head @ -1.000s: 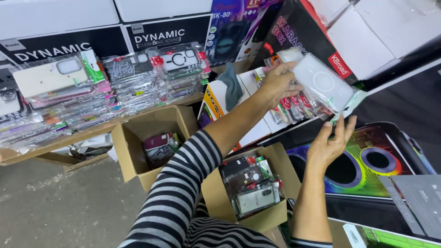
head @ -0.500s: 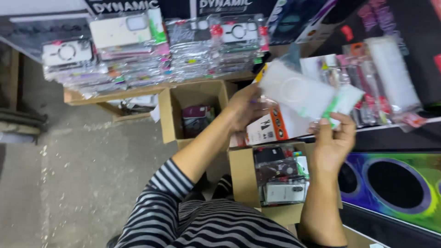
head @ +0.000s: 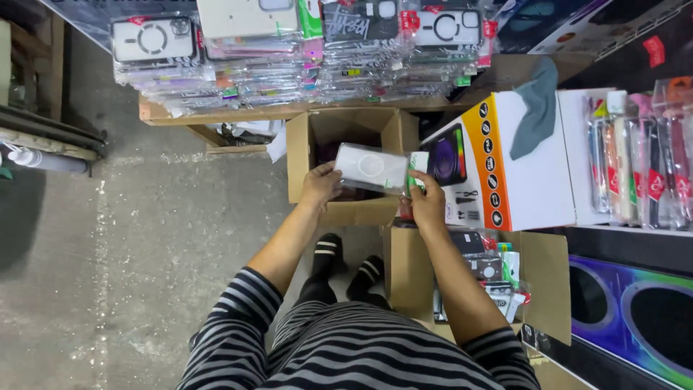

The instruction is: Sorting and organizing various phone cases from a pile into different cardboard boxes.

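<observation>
Holding a clear packaged phone case [head: 372,168] flat between both hands, the person stands over two cartons. The left hand [head: 321,184] grasps its left end and the right hand [head: 426,201] pinches its green-tabbed right end, so each grip is clenched on the case. At five o'clock from the hands, a cardboard box [head: 411,274] by the feet already has several packaged cases in it. Directly beneath the case, an open carton [head: 346,126] looks nearly empty. At twelve o'clock, tall stacks of cases [head: 303,54] on the wooden counter [head: 216,114] suggest much sorting is left.
</observation>
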